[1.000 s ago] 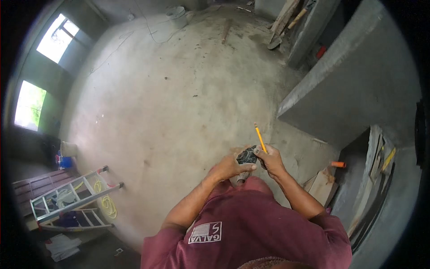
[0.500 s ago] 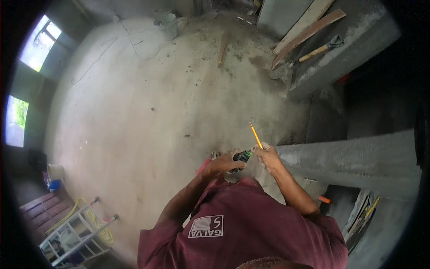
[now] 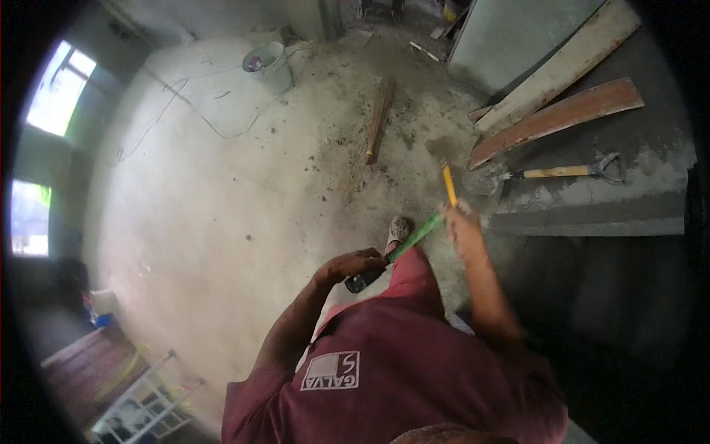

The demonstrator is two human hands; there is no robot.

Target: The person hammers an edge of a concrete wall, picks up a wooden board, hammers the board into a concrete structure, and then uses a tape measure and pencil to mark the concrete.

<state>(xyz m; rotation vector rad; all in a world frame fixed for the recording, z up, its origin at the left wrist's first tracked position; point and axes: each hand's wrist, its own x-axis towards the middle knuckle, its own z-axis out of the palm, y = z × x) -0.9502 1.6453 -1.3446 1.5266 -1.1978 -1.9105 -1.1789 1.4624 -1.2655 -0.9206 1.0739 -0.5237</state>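
Tape (image 3: 416, 235) green, stretched diagonally between hands — left hand (image 3: 355, 265) grips case, right hand (image 3: 460, 222) holds end, upright pencil (image 3: 448, 185).

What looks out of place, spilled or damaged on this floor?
Loose dirt and debris spread over the concrete floor near a broom lying flat. A shovel lies on the raised slab beside two loose planks. A cable trails across the floor toward a bucket.
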